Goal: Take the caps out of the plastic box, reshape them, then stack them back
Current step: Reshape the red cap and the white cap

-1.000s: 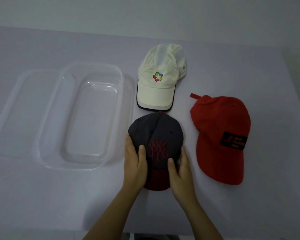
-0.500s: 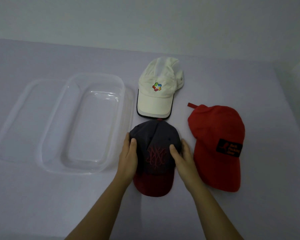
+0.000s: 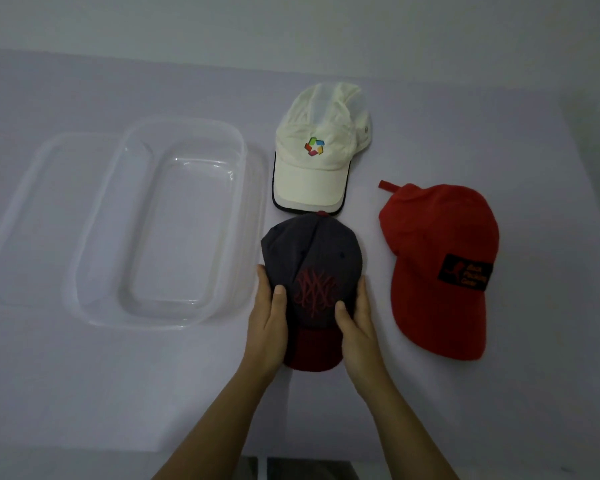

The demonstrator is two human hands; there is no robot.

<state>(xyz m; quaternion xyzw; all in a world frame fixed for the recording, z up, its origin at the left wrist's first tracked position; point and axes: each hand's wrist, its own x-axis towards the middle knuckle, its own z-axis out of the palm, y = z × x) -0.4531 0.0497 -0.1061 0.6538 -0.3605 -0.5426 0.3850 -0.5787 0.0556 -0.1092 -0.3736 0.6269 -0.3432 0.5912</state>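
Reshaping looks to be the step in hand: the dark cap [image 3: 312, 268], grey-crowned with a maroon brim and red stitching on its front, lies on the table [image 3: 326, 420] near the bottom centre of the view, brim pointing to 6 o'clock. The left hand [image 3: 269, 320] cups its 9 o'clock side and the right hand [image 3: 355, 320] its 3 o'clock side, both closed on the cap with thumbs laid over the front panel and fingers wrapped round the edges. At 12 o'clock from it, just touching or nearly so, sits the white cap [image 3: 317, 157] with a coloured logo; at 3 o'clock, apart, lies the red cap [image 3: 437, 261] with a black patch. At 9 o'clock stands the clear plastic box [image 3: 246, 157], holding nothing, with its lid [image 3: 25, 202] resting partly beneath it further out. All three caps are out, so stacking remains. My reading is that the next move calls for pressing the crown round and smooth, then carrying this cap leftward over the box rim and setting it flat inside.
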